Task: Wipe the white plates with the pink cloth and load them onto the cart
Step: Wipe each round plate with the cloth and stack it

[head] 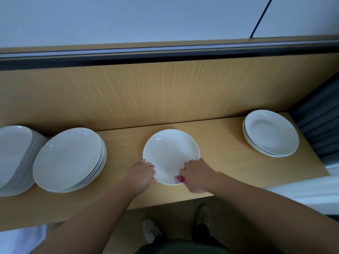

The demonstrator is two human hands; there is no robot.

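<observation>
wooden counter (229, 162), wood-grain back panel (165, 92), dark curtain (319, 125) at right, pale shoes (150, 229) below

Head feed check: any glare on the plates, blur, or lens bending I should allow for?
Head view: dim, bluish, slightly soft; only small highlights on the centre plate and right stack, no washout. Head view edges: wide-angle bending leans the left stacks outward. Head view: pink cloth mostly hidden under the right hand.

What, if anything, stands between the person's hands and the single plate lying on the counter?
Nothing visible. The left hand grips the plate at its near-left rim, and the right hand holds the pink cloth against its near-right edge. The cart is out of view, so that path cannot be judged.
</observation>
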